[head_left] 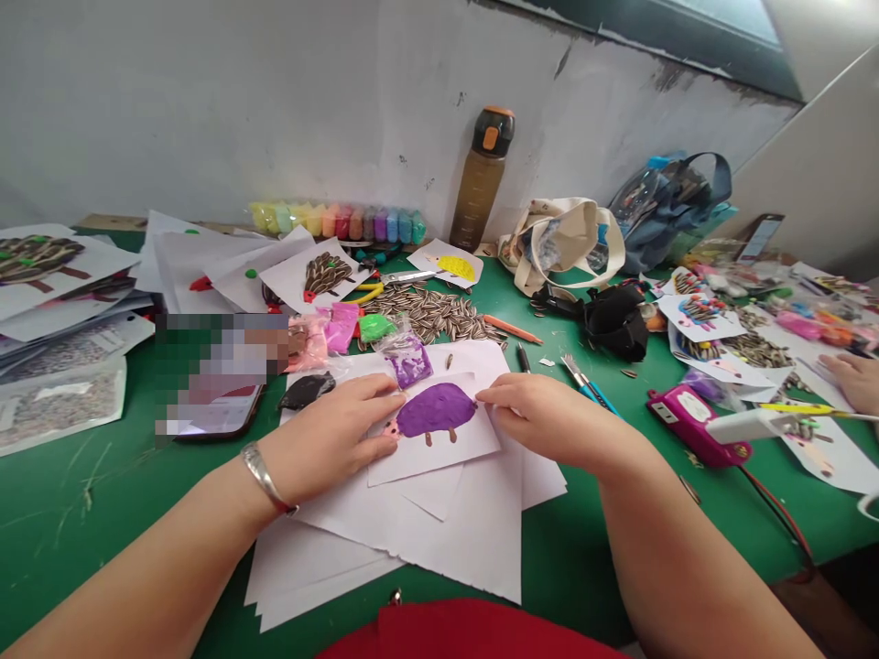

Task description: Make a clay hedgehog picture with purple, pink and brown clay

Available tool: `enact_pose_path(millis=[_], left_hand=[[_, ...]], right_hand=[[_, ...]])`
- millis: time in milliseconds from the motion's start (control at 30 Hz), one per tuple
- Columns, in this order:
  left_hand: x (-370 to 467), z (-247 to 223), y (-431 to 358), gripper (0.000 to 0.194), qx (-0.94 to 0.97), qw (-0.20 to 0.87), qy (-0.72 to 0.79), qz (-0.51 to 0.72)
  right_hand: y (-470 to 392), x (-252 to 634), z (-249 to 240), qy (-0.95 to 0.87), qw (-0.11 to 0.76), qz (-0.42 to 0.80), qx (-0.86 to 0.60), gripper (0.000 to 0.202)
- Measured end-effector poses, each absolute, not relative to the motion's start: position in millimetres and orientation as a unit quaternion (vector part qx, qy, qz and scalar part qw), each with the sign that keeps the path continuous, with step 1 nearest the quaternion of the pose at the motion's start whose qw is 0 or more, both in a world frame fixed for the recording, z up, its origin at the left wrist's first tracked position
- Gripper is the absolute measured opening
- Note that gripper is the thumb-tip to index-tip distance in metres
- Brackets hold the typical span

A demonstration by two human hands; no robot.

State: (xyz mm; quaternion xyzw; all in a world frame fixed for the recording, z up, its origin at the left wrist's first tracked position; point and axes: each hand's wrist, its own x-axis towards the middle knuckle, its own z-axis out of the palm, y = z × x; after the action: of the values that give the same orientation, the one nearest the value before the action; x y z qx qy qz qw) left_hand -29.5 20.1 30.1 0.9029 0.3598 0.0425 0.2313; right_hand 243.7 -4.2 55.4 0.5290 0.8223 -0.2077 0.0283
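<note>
A white card point(446, 464) lies on a stack of paper sheets, bearing a flattened purple clay body point(439, 410) with a pink face at its left end and two short brown legs below. My left hand point(343, 419) rests on the card's left side, thumb and forefinger apart around the pink face. At the purple body's right end, my right hand point(539, 412) has its fingertips pressed together beside a tiny dark spot; whatever they pinch is too small to make out. Just above the card are a packet of purple clay point(410, 361) and a single sunflower seed point(450, 361).
Sunflower seeds point(432, 311) are heaped behind the paper. A phone point(220, 394) and black clay point(307, 391) are left; a craft knife point(589, 384), pen point(524, 359) and magenta glue-gun-like device point(697, 426) are right. A bottle point(482, 178) stands by the wall. Another person's hand point(855, 380) shows far right.
</note>
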Motion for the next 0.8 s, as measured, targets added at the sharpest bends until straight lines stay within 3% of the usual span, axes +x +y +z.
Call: enact_pose_path(millis=[800], left_hand=[[-29.4,27.3,20.3,0.031,0.908,0.212,0.357,0.059]], right_hand=[[-3.9,245.4,50.6,0.824,-0.007,-0.238,0.515,0.034]])
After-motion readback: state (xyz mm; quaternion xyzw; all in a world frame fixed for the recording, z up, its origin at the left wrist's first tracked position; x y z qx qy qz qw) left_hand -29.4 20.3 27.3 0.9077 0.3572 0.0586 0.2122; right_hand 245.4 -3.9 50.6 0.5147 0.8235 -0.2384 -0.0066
